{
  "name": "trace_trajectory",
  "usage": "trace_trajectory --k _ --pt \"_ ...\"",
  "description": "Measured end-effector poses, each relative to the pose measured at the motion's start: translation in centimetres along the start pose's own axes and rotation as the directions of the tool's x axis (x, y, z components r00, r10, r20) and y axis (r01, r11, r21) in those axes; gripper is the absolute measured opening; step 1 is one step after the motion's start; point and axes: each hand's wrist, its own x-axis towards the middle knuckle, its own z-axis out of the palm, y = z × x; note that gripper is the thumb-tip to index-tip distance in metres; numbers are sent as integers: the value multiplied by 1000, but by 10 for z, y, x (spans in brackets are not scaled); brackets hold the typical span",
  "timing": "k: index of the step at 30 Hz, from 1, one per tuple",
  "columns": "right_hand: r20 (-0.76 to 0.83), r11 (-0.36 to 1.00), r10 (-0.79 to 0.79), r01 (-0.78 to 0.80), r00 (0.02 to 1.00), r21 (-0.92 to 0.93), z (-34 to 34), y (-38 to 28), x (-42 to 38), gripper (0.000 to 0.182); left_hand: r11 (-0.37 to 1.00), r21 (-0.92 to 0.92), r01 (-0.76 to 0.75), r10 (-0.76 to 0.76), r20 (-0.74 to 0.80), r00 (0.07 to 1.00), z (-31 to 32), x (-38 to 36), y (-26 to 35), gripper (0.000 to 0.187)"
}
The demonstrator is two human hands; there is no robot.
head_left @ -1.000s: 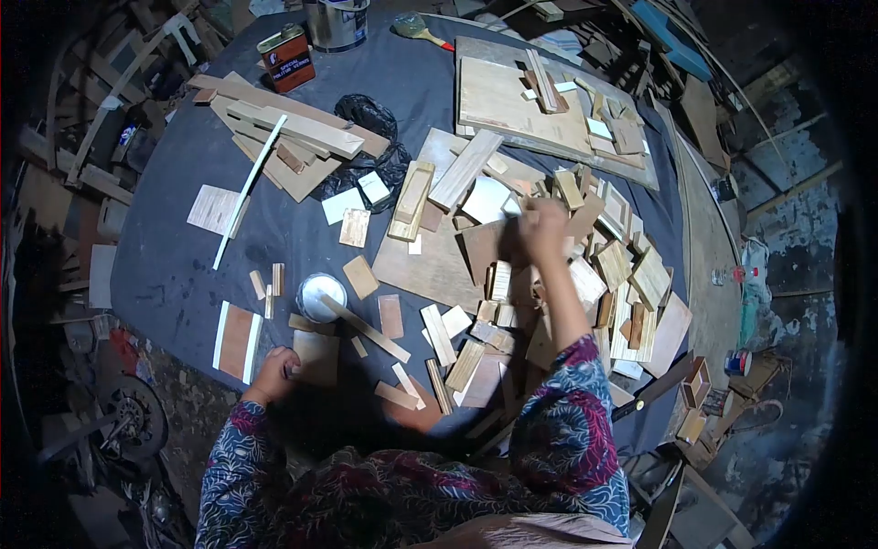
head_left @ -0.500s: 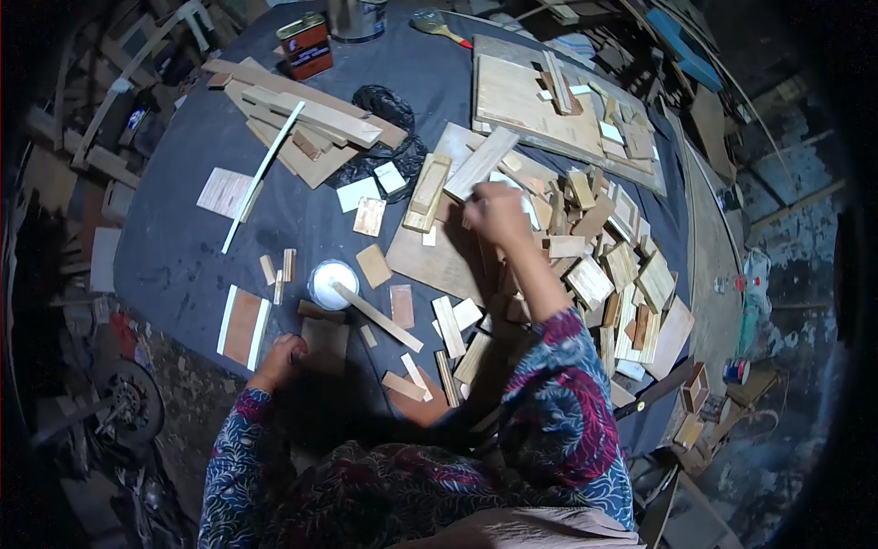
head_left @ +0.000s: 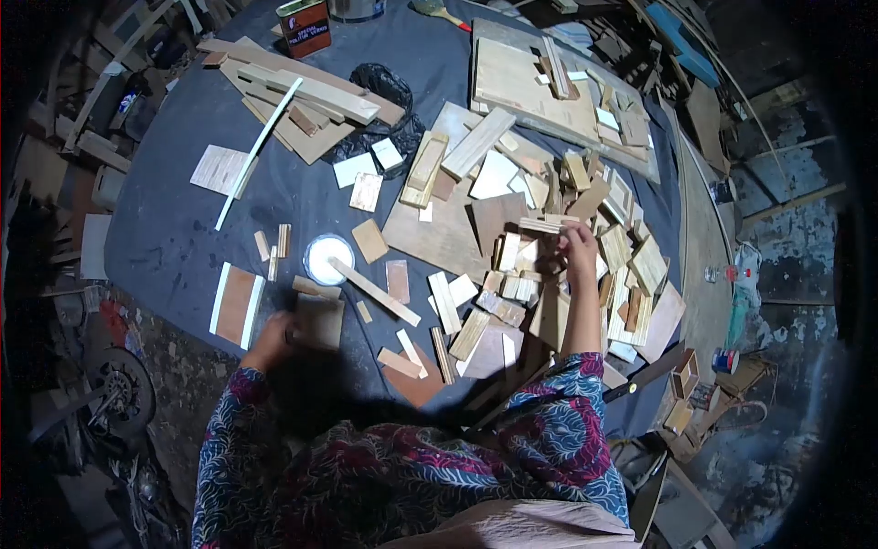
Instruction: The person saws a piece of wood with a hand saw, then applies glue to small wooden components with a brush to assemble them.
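Observation:
My right hand [head_left: 580, 254] is over the scrap pile on the right, its fingertips pinched on one end of a short wood block [head_left: 540, 225]. Around and below it lie many loose wood offcuts [head_left: 521, 288], and a thin brown board [head_left: 498, 218] leans just left of the block. My left hand [head_left: 271, 342] rests low at the near left, fingers curled beside a square wood piece [head_left: 320, 324] partly in shadow; what the fingers hold, if anything, is hidden. Between the hands, a round tub of white paste [head_left: 329, 249] has a wooden stick [head_left: 377, 293] lying from it.
A brown panel with white edge strips [head_left: 240, 306] lies left of my left hand. Farther back are a red tin [head_left: 304, 27], a black plastic bag [head_left: 389, 96], a brush [head_left: 439, 11] and stacked boards [head_left: 530, 82]. A dark saw-like blade [head_left: 654, 368] lies at the right edge.
My right hand has moved right and nearer, from the long plank to the offcut pile, and now pinches a block. My left hand has shifted slightly. The whole view has tilted a little.

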Motion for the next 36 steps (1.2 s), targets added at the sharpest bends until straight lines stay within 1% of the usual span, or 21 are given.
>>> trace_trajectory --k 1,2,4,6,8,10,11,12,13,14,16,21,22,24,26,28,29,30,33,34,36 --pt "17 987 19 -21 1000 160 -12 14 2 12 1000 -8 -7 7 -9 1000 -1 0 1 31" --pt "-41 981 62 -54 997 185 -16 12 -4 14 1000 -16 -13 12 -20 1000 -1 0 1 31" --pt "-76 993 63 -55 995 103 -23 8 -15 16 1000 5 15 -15 -14 1000 0 0 1 30" --pt "20 997 74 -74 997 18 -28 12 -18 21 999 27 43 -42 -14 999 1 2 0 30" --pt "143 926 82 -22 986 -377 -20 20 -17 25 995 100 29 -36 62 997 -1 4 -2 29" --pt "182 754 -102 195 978 -627 -13 42 -7 31 997 -17 -77 77 3 997 17 6 -27 29" --pt "220 806 -30 154 975 -572 0 32 -12 34 976 -131 -172 182 69 981 12 8 -25 34" --pt "202 857 -120 204 972 -472 14 34 -17 33 984 -172 -57 55 -16 998 -1 1 9 35" --pt "213 790 -106 212 971 -575 22 32 -18 36 995 -57 -87 83 -63 995 7 -3 -4 34" --pt "269 669 -171 312 948 -675 22 38 -15 39 991 56 -120 126 -99 987 15 -6 -19 34" --pt "269 630 -191 328 944 -703 32 32 -27 36 1000 14 -1 1 -44 999 -2 -9 7 33" --pt "196 793 -162 246 967 -558 32 36 -42 35 990 -83 -118 102 -182 978 5 -11 1 41" --pt "232 886 -117 207 966 -416 31 35 -48 36 988 -85 -126 109 -182 977 7 -12 -2 41" --pt "191 829 -55 151 980 -538 30 31 -56 41 979 -99 -180 158 -194 968 9 -12 -6 41" --pt "185 877 -49 131 982 -462 24 46 -53 48 961 -127 -244 208 -244 947 12 -11 -13 41" --pt "123 924 -175 206 977 -323 27 61 -56 49 939 -156 -307 255 -284 924 16 -13 -11 41" --pt "16 875 -111 105 994 -472 46 29 -83 49 956 -157 -250 208 -241 948 13 -13 -7 42" --pt "-8 771 -355 288 935 -568 51 37 -88 41 969 -151 -197 167 -194 967 10 -12 -8 43" --pt "-98 745 -468 333 878 -579 61 45 -126 16 967 -158 -201 176 -160 971 6 -12 -10 42" --pt "-148 742 -451 277 880 -611 70 51 -146 10 969 -175 -173 144 -170 975 8 -12 -9 42" --pt "-29 803 -371 305 928 -511 103 42 -201 11 958 -236 -161 136 -119 984 7 -14 -12 42"
